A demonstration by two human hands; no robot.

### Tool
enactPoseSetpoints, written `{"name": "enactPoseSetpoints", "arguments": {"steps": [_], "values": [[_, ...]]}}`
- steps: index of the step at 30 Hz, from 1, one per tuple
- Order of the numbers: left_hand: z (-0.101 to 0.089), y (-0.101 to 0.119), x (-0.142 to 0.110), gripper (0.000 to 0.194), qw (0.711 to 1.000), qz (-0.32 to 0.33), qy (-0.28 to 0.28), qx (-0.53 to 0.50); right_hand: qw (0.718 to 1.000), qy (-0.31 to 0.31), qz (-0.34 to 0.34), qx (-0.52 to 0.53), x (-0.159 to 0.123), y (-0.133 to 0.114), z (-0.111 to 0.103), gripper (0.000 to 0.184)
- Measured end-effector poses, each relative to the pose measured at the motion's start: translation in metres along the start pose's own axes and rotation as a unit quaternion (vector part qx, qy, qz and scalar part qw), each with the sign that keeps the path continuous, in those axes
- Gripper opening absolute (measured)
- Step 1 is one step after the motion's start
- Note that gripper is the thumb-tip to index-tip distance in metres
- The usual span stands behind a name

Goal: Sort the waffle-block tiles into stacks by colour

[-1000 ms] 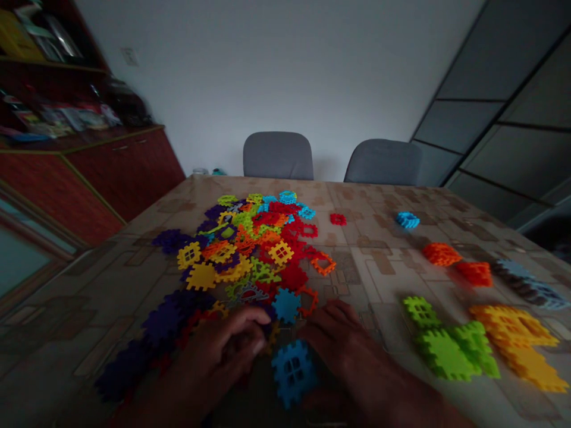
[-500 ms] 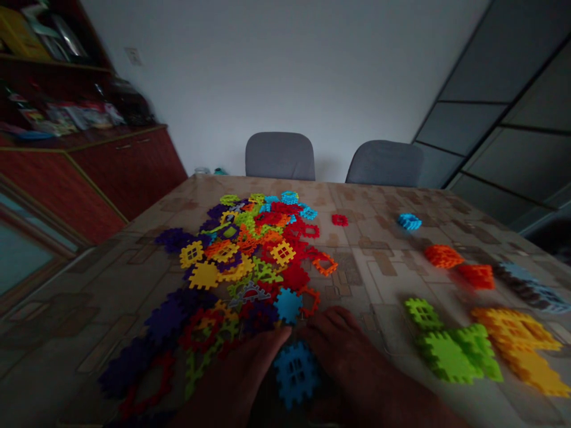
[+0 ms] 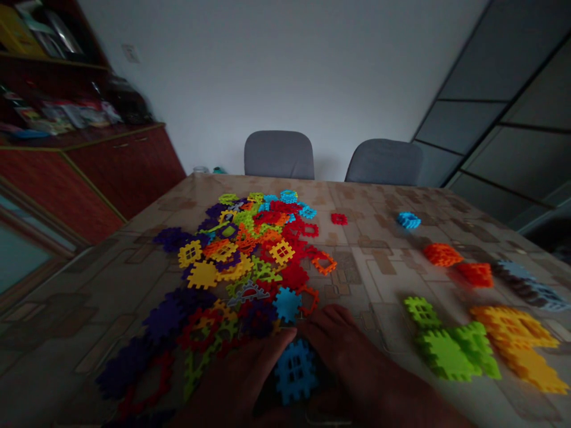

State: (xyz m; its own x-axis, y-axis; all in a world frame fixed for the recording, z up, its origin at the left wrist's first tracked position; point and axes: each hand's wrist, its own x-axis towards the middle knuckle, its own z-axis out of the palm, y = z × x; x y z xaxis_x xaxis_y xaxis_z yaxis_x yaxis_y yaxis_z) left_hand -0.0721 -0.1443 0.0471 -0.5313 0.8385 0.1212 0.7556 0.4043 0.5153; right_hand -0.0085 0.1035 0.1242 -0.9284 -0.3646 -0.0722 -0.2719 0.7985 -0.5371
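A blue toothed window tile (image 3: 295, 373) is at the near edge of the table, between my two hands. My left hand (image 3: 245, 371) closes on its left side, the thumb lying along the tile's upper left edge. From the other side my right hand (image 3: 345, 342) grips the tile, fingers bent over its upper right edge. Both palms and the lower fingers are dark or hidden. Just beyond my fingertips lies a light-blue solid tile (image 3: 286, 304), beside an orange frame piece (image 3: 308, 300).
A mixed heap of toothed plastic tiles (image 3: 245, 238) spreads over the table's left and middle. Sorted groups stand at right: green tiles (image 3: 450, 355), yellow tiles (image 3: 513, 327), orange tiles (image 3: 442, 254), red-orange tiles (image 3: 475, 274), grey-blue tiles (image 3: 530, 285) and blue tiles (image 3: 409, 220). Two chairs (image 3: 279, 154) stand behind.
My left thumb has shifted slightly right, closer to my right hand, over the blue tile's upper edge. The tile has moved up a little. The table pieces stay put.
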Motion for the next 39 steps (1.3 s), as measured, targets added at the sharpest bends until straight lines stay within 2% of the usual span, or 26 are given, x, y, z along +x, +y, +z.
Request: {"name": "enactPoseSetpoints", "arguments": {"steps": [2,4,8,12,17,23,28,32,39], "values": [[0.001,0.001,0.002,0.098,1.0,-0.005,-0.01,-0.003,1.0,-0.01,-0.006,-0.005,0.001,0.0,0.002,0.092],[0.0,0.002,0.003,0.095,1.0,0.004,-0.007,-0.008,1.0,-0.013,-0.008,-0.008,0.001,0.002,0.005,0.085],[0.0,0.001,0.002,0.094,0.999,0.021,0.024,-0.005,1.0,-0.005,-0.021,-0.004,0.0,0.005,0.007,0.078],[-0.001,-0.001,0.0,0.094,0.999,0.024,0.037,-0.007,1.0,0.012,-0.019,0.011,-0.003,0.002,-0.001,0.077],[-0.002,0.001,0.001,0.083,0.999,0.017,0.039,-0.011,1.0,0.0,-0.007,0.005,-0.003,-0.005,-0.009,0.063],[0.001,0.003,0.002,0.09,0.999,0.026,0.033,-0.009,0.999,0.021,-0.033,0.011,-0.003,-0.001,-0.003,0.087],[0.003,0.003,0.001,0.085,0.998,0.026,0.057,-0.012,0.999,0.031,-0.04,-0.001,-0.004,0.0,0.0,0.082],[0.003,0.004,0.0,0.083,0.998,0.032,0.059,-0.002,0.999,0.033,-0.038,-0.019,-0.005,0.0,0.001,0.087],[0.002,0.005,-0.002,0.093,0.998,0.038,0.047,-0.016,0.999,0.028,-0.023,-0.028,-0.003,0.002,0.005,0.062]]}}
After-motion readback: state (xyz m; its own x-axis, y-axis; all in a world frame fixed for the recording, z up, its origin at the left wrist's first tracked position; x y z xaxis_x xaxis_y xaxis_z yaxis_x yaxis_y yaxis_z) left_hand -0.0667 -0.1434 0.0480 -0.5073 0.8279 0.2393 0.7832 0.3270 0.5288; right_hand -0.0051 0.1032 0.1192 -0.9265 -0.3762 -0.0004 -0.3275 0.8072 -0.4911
